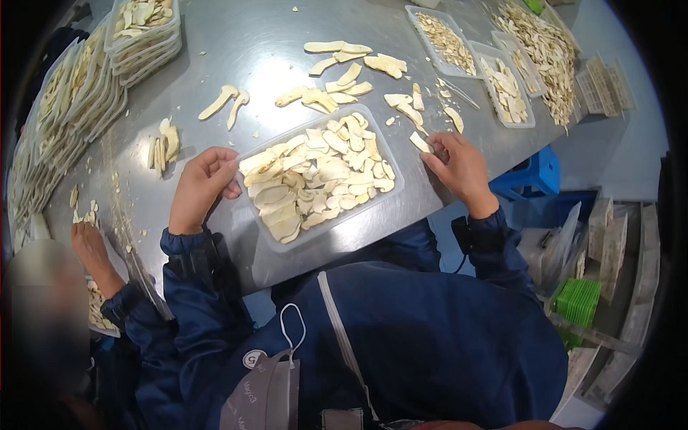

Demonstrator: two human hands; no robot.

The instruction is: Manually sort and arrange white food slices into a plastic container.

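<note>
A clear plastic tray (400,185) of dried mushroom slices (328,161) lies before me at the front edge of the metal table. At the tray's left rim my left hand (207,180) grips it, thumb near the corner. To the right of the tray, my right hand (454,164) pinches a pale mushroom slice (420,142) between thumb and fingers, just above the tabletop. Larger loose slices (319,99) are scattered behind the tray. A few smaller pieces (410,114) lie beyond my right hand, close to metal tweezers (461,94).
Filled trays are stacked at the left (142,45). Trays of fragments (443,43) and slices (505,88) sit at the back right beside a heap of slices (543,59). A co-worker's hand (94,250) works at the left. Below the table is a blue stool (529,174).
</note>
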